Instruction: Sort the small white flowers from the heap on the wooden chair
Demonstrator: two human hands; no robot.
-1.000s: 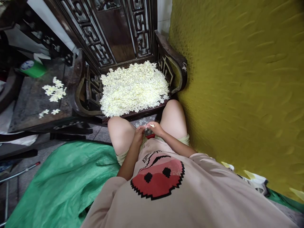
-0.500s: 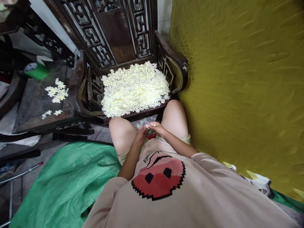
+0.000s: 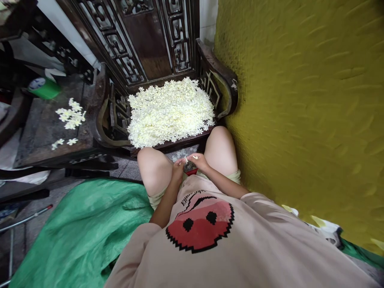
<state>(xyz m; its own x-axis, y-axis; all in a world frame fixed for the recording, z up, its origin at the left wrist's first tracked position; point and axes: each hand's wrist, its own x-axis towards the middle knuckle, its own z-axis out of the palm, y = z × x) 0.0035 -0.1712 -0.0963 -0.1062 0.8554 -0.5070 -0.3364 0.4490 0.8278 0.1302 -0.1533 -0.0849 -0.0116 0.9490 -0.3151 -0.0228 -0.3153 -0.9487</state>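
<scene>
Between my knees my two hands meet over my lap. My left hand (image 3: 179,168) is closed in a pinch at a small white flower (image 3: 186,160). My right hand (image 3: 200,161) is closed too, its fingertips at the same flower, with a pale yellow-white flower piece (image 3: 195,157) showing at its fingers. Just beyond my knees, a broad heap of white artificial-looking flowers (image 3: 171,114) covers the seat of a dark carved wooden chair (image 3: 156,48).
To the left, a dark wooden side table (image 3: 39,132) carries a few loose white flowers (image 3: 71,116) and a green roll of tape (image 3: 45,88). Green plastic sheeting (image 3: 81,236) lies beside me. A yellow textured wall-like surface (image 3: 300,100) stands close on the right.
My left fingers have shifted slightly at the small flower, which shows a little more between my hands. The heap on the chair looks the same.
</scene>
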